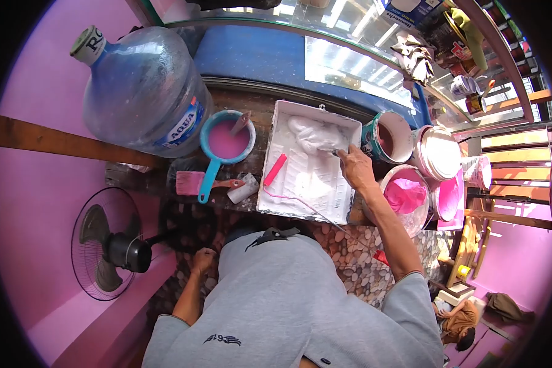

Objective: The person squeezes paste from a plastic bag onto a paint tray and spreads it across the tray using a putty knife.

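My right hand (356,167) is closed at the right side of a white paint tray (268,147). A small dark end shows at its fingertips, touching the thick white paint (316,134); the kind of tool is hidden. In the tray lies a paint roller (275,170) with a narrow pink sleeve, its thin wire handle reaching over the front edge. Down by my left side, my left hand (203,260) is curled into a loose fist, with nothing visible in it. Left of the tray stands a blue dipper (210,178) of pink paint with a brush inside.
A paintbrush (190,183) and a white roller sleeve (243,189) lie left of the tray. Behind stands a large water jug (147,92). Several paint buckets (438,153) crowd the right. A fan (107,245) is at lower left; another person (460,322) sits at lower right.
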Motion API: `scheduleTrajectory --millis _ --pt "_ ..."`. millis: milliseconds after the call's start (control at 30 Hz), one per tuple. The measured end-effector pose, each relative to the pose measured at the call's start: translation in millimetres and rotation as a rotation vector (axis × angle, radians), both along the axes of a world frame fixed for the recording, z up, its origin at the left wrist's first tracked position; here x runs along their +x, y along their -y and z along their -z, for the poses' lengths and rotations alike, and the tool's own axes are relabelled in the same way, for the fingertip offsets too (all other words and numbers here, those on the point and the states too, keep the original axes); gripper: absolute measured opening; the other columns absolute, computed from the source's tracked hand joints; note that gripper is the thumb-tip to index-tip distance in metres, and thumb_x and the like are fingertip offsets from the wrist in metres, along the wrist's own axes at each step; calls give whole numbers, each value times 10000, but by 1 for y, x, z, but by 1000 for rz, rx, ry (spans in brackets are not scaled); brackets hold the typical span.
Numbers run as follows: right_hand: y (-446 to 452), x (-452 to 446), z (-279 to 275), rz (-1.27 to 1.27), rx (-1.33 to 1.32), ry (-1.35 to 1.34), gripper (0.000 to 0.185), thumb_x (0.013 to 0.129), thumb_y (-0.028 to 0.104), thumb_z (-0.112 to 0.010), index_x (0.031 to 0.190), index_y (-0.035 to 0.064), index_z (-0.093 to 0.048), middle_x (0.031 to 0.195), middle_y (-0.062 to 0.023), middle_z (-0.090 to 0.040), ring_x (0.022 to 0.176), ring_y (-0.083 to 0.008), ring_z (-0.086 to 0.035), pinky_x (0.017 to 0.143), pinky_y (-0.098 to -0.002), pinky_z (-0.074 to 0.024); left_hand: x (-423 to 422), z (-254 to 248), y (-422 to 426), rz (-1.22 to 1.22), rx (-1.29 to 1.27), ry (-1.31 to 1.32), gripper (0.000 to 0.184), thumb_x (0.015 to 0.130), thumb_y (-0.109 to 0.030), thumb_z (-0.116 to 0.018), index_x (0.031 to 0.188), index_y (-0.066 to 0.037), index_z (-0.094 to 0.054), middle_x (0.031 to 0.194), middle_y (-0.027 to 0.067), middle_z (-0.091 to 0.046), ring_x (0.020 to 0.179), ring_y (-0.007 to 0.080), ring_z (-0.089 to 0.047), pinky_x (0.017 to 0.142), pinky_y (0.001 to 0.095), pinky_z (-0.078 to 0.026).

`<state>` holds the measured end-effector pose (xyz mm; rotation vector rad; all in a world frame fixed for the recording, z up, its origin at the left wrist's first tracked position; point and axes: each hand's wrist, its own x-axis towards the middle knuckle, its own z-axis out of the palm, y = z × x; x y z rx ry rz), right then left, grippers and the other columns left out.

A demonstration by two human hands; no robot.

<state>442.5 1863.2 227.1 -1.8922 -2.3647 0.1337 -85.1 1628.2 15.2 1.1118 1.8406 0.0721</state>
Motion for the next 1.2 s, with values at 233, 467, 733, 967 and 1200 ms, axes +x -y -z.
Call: scheduleTrajectory --millis 233,467,733,967,1200 --pt "-19 -6 -4 -2 6 -33 149 801 72 -522 893 32 -633 808 -180 -540 804 -340 -588 685 -432 -482 12 -8 0 46 82 11 244 742 -266 -639 854 -57 -700 855 128 -690 813 238 -669 746 325 -512" --pt "-38 -17 -1 -9 16 -73 122 780 68 -523 826 25 -627 789 -189 -549 785 -349 -584 686 -442 -469 28 -23 3 -53 32 -7 229 750 -258 -626 856 -71 -704 872 112 -692 826 231 -664 754 324 -506" --pt "-55 -31 -6 -69 12 -76 136 769 81 -528 826 35 -642 772 -191 -556 781 -350 -586 695 -448 -466 36 -23 16 -91 49 18 229 770 -233 -620 866 -37 -689 829 108 -687 773 199 -657 710 306 -510" --pt "-72 -41 1 -31 13 -147 160 763 100 -550 856 49 -669 794 -186 -584 773 -355 -601 702 -446 -479 39 -27 19 -137 55 49 208 781 -206 -626 874 -28 -677 814 100 -682 741 178 -653 680 293 -514" --pt "-89 -50 3 42 -32 -240 174 749 147 -623 889 63 -683 802 -168 -611 783 -355 -607 702 -433 -475 41 -30 23 -195 16 70 245 841 -245 -576 868 -25 -682 881 141 -677 846 232 -651 759 338 -494"
